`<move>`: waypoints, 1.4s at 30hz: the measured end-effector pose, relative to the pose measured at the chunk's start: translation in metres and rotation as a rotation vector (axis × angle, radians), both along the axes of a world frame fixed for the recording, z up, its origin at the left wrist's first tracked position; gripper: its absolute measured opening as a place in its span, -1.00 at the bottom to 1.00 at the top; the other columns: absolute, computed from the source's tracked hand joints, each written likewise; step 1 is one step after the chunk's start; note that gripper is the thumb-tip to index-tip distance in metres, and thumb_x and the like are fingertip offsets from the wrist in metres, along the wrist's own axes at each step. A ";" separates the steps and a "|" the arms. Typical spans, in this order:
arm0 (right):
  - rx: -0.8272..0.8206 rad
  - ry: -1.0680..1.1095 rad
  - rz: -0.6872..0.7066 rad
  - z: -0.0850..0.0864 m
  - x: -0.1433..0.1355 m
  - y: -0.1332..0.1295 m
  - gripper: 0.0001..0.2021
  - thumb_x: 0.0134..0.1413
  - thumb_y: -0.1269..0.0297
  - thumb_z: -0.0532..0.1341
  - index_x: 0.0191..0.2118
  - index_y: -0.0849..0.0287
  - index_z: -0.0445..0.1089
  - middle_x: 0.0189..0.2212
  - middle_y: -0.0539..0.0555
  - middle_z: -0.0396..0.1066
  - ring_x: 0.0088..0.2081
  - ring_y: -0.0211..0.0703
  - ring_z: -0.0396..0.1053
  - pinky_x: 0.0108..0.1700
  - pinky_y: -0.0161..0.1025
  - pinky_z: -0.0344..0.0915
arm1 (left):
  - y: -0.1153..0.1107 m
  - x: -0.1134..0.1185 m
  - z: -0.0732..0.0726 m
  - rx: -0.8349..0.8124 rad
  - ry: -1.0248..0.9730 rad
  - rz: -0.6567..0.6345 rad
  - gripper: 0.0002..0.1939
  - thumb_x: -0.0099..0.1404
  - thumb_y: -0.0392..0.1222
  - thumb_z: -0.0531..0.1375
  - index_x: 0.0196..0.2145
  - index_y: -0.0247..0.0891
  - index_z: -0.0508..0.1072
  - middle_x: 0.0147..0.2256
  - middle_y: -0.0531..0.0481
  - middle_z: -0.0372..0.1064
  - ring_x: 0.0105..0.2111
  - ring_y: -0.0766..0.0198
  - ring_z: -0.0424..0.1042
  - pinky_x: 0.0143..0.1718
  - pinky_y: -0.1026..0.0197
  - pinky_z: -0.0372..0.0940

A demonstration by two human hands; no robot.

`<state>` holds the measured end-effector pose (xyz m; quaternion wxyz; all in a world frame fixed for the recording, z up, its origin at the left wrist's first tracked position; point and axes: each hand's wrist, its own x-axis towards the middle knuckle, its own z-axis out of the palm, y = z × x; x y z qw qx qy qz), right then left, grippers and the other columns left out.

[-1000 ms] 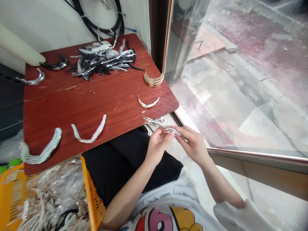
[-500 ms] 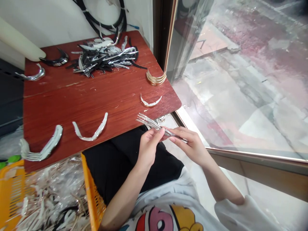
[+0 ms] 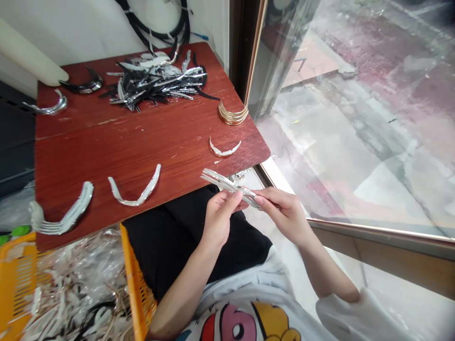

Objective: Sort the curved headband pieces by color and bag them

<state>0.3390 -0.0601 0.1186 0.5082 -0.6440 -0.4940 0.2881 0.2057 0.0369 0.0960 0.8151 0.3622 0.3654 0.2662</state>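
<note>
Above my lap, just off the table's front edge, I hold a bundle of thin silvery strips [image 3: 218,179]. My left hand [image 3: 221,215] is closed on its middle, thumb on top. My right hand [image 3: 280,210] pinches its right end between thumb and fingers. The strips' left ends fan slightly apart toward the table. Closest on the table is a curved white-and-gold strip [image 3: 225,152], with a stack of curved gold strips [image 3: 232,116] behind it. A single curved white strip [image 3: 137,201] and a stack of curved white strips [image 3: 64,225] lie at the front left.
The reddish-brown table [image 3: 142,137] carries a heap of black and silver strips [image 3: 159,80] at the back. Curved black [image 3: 85,86] and silver pieces [image 3: 53,106] lie back left. A yellow basket [image 3: 133,279] of scraps and clear plastic stands below. A glass pane [image 3: 337,142] is at right.
My right hand has shifted slightly along the strips, whose right ends now look bent or turned. The left hand stays closed in about the same place. The view has shifted a little.
</note>
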 end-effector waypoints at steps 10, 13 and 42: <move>-0.038 -0.027 -0.013 0.002 -0.001 -0.001 -0.76 0.24 0.23 0.22 -0.01 0.06 0.49 -0.16 0.07 0.53 -0.18 -0.15 0.47 -0.19 -0.23 0.41 | -0.001 0.000 0.000 -0.003 -0.004 -0.007 -0.67 0.13 0.01 0.36 -0.27 -0.30 0.58 -0.33 -0.07 0.56 -0.33 0.25 0.54 -0.20 0.21 0.42; -0.057 0.026 -0.013 0.001 -0.001 -0.001 -0.74 0.20 0.18 0.25 -0.01 0.05 0.50 -0.15 0.08 0.53 -0.18 -0.14 0.47 -0.19 -0.21 0.42 | -0.001 0.000 -0.001 0.004 -0.009 -0.015 -0.66 0.13 0.03 0.36 -0.26 -0.31 0.58 -0.32 -0.09 0.57 -0.33 0.22 0.55 -0.17 0.18 0.43; -0.081 -0.331 0.228 0.002 -0.040 0.024 -0.77 0.25 0.25 0.21 0.00 0.06 0.38 -0.18 0.09 0.49 -0.25 -0.13 0.48 -0.26 -0.25 0.38 | 0.004 -0.044 0.005 0.025 0.002 0.202 -0.66 0.08 0.01 0.39 -0.35 -0.33 0.52 -0.45 -0.02 0.49 -0.45 0.31 0.47 -0.33 0.25 0.38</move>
